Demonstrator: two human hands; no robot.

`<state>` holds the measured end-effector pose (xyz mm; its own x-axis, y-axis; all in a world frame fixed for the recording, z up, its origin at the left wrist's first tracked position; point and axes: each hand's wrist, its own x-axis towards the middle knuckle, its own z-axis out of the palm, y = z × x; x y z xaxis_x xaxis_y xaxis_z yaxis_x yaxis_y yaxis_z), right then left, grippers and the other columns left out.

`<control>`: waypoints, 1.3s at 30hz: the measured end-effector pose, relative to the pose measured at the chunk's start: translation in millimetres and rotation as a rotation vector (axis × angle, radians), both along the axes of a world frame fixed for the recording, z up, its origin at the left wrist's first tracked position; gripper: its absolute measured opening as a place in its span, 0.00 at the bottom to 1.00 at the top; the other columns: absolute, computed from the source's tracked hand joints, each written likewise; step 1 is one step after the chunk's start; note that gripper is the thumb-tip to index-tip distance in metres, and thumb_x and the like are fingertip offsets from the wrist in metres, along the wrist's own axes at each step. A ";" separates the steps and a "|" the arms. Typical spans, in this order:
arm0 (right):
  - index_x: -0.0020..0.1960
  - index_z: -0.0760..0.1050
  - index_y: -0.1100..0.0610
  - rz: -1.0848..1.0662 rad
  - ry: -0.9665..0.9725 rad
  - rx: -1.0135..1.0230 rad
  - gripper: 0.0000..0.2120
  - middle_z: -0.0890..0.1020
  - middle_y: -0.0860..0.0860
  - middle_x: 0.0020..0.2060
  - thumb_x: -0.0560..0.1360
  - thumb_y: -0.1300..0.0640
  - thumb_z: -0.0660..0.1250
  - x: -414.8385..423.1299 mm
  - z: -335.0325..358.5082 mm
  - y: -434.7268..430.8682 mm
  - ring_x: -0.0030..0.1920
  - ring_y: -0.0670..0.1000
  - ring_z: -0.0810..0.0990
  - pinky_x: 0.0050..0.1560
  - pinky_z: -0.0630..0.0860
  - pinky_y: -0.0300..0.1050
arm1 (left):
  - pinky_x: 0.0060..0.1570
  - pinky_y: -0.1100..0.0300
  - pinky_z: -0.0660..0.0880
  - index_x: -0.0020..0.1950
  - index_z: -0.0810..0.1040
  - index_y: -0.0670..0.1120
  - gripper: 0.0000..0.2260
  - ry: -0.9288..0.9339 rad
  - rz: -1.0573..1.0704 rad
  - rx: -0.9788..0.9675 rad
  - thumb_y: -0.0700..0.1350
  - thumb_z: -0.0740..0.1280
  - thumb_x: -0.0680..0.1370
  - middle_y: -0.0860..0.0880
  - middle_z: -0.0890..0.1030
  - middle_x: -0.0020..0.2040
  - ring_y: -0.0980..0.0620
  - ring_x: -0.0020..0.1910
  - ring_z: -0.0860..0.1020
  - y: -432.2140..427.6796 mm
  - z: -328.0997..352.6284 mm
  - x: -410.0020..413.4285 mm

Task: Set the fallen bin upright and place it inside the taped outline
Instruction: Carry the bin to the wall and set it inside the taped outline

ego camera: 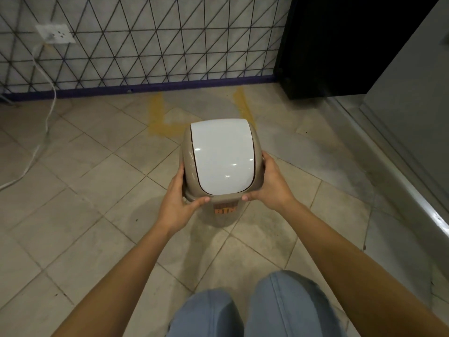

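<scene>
A small beige bin [222, 212] with a white swing lid [222, 158] stands upright in the middle of the tiled floor, seen from above. An orange label shows on its near side. My left hand [181, 198] grips the lid's left rim and my right hand [268, 184] grips its right rim. The taped outline [155, 117], made of yellow strips, lies on the floor just beyond the bin, by the wall. The bin's top hides the outline's near edge, and I cannot tell whether the base touches the floor.
A wall with a black triangle grid and a purple baseboard [145, 90] runs behind the outline. A white socket [56, 32] with a cable [48, 113] trails down at the left. A dark cabinet [340, 45] and a grey ledge [401, 181] stand at the right. My knees [243, 310] are below.
</scene>
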<state>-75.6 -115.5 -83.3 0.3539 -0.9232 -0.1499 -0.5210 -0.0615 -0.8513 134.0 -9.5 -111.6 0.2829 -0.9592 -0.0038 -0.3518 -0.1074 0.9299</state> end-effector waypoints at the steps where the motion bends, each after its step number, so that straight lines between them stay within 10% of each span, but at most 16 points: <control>1: 0.75 0.53 0.52 0.001 0.002 0.002 0.60 0.66 0.49 0.69 0.51 0.64 0.82 2.6 0.3 -3.2 0.69 0.51 0.66 0.65 0.70 0.46 | 0.68 0.52 0.66 0.77 0.48 0.58 0.48 0.014 0.000 0.003 0.47 0.76 0.68 0.55 0.63 0.74 0.55 0.71 0.65 -4.1 -0.6 2.3; 10: 0.75 0.52 0.52 0.026 0.018 -0.015 0.61 0.65 0.49 0.70 0.51 0.61 0.83 18.9 0.8 -35.1 0.71 0.51 0.63 0.69 0.67 0.54 | 0.49 0.80 0.67 0.69 0.47 0.69 0.46 0.118 0.075 0.021 0.41 0.75 0.69 0.77 0.60 0.64 0.63 0.68 0.62 -35.6 -6.6 14.0; 19: 0.74 0.52 0.53 0.050 0.048 0.010 0.60 0.66 0.50 0.69 0.52 0.61 0.83 28.3 7.6 -63.2 0.70 0.53 0.65 0.67 0.69 0.55 | 0.48 0.83 0.65 0.76 0.46 0.60 0.48 0.121 0.125 0.083 0.40 0.75 0.69 0.69 0.60 0.69 0.63 0.67 0.61 -57.7 0.0 15.5; 27: 0.74 0.52 0.54 0.075 0.055 0.001 0.60 0.65 0.52 0.70 0.51 0.62 0.83 44.7 7.5 -83.8 0.71 0.55 0.64 0.68 0.67 0.55 | 0.57 0.80 0.61 0.77 0.46 0.53 0.48 0.107 0.112 0.079 0.37 0.75 0.69 0.61 0.59 0.72 0.65 0.68 0.60 -77.9 7.2 27.2; 31: 0.75 0.51 0.53 0.077 0.049 0.006 0.60 0.65 0.52 0.70 0.52 0.63 0.83 56.9 4.9 -92.3 0.71 0.55 0.64 0.68 0.68 0.57 | 0.71 0.58 0.61 0.78 0.47 0.50 0.48 0.126 0.107 0.053 0.36 0.75 0.68 0.54 0.59 0.76 0.57 0.73 0.59 -85.3 9.2 38.3; 39: 0.75 0.50 0.51 0.065 0.059 0.047 0.61 0.64 0.51 0.69 0.53 0.64 0.82 100.6 10.4 -108.6 0.71 0.54 0.62 0.68 0.68 0.58 | 0.71 0.49 0.63 0.77 0.48 0.52 0.48 0.124 0.083 0.062 0.37 0.76 0.67 0.54 0.62 0.75 0.56 0.73 0.61 -105.5 12.0 81.1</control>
<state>25.0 -224.1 -72.9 0.4022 -0.8900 -0.2146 -0.5662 -0.0577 -0.8222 215.1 -115.1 -99.6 0.3551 -0.9292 -0.1022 -0.2225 -0.1902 0.9562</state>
